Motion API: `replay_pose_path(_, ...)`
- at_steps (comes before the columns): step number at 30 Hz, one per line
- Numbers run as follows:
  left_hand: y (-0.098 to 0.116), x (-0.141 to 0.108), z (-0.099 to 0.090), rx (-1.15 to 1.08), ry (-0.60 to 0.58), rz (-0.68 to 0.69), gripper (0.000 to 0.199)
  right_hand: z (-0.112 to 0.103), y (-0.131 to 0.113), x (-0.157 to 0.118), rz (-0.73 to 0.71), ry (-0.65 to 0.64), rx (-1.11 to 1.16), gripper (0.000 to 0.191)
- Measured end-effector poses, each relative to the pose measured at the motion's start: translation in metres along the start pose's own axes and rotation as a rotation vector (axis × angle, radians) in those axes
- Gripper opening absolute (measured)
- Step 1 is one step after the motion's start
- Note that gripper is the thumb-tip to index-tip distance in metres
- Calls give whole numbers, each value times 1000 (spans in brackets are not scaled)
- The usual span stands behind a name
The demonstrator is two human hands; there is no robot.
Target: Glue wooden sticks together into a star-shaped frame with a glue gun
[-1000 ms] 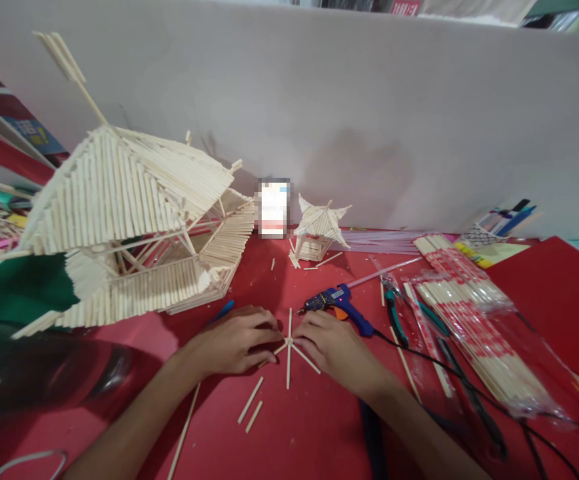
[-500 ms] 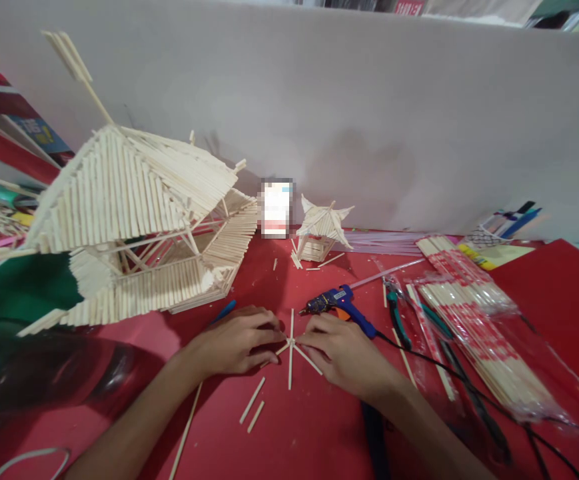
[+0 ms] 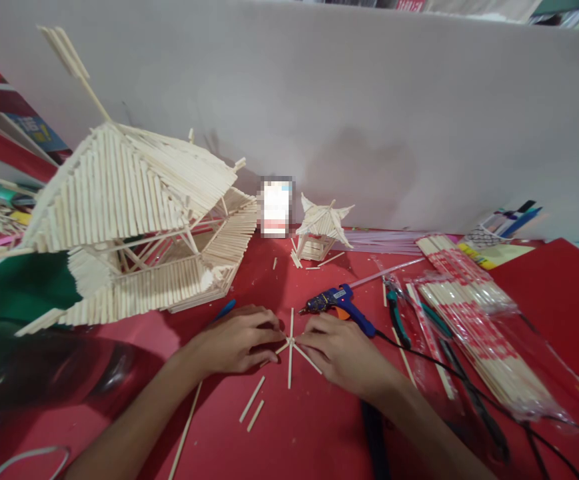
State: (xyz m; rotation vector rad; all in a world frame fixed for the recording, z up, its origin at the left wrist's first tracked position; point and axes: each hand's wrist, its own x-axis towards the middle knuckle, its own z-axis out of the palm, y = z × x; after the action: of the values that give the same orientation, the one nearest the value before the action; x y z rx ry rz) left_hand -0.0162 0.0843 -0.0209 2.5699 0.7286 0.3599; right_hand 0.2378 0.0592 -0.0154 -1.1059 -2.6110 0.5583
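Note:
Between my hands, a star of thin wooden sticks [image 3: 290, 365] lies flat on the red tabletop, its sticks meeting at one middle joint. My left hand [image 3: 244, 341] is closed at the star's left side, fingertips pinching by the joint and covering part of those sticks. From the right, my right hand [image 3: 342, 350] also pinches close to the joint, its fingers hiding a stick there. Two short loose sticks [image 3: 252, 400] lie in front of the star. Just behind my right hand rests a blue glue gun [image 3: 342, 303], nozzle pointing left, with a clear glue stick in its back.
A large stick-built pavilion [image 3: 134, 200] stands at left, a small one [image 3: 323, 230] at the back. A lit phone [image 3: 276, 208] leans on the wall. Green-handled pliers [image 3: 398, 317], bagged chopsticks [image 3: 484, 340] and a black cord lie right. A dark bottle [image 3: 54, 367] lies at left.
Both hands keep their pinch at the star's joint. Only a very slight shift of the view shows.

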Motion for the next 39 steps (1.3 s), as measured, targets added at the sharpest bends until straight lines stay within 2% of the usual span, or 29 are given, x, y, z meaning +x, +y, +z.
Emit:
replay_pose_path(4,-1,-1,2,-8,8,10,26,4,-1,5,36,63,29,21)
replay_pose_path(17,-2,0,2,41,24,43,27,15,2,11,-1,-32,-153,12)
replay_pose_path(39,-2,-1,4,42,39,48,28,17,-1,12,41,-23,-103,8)
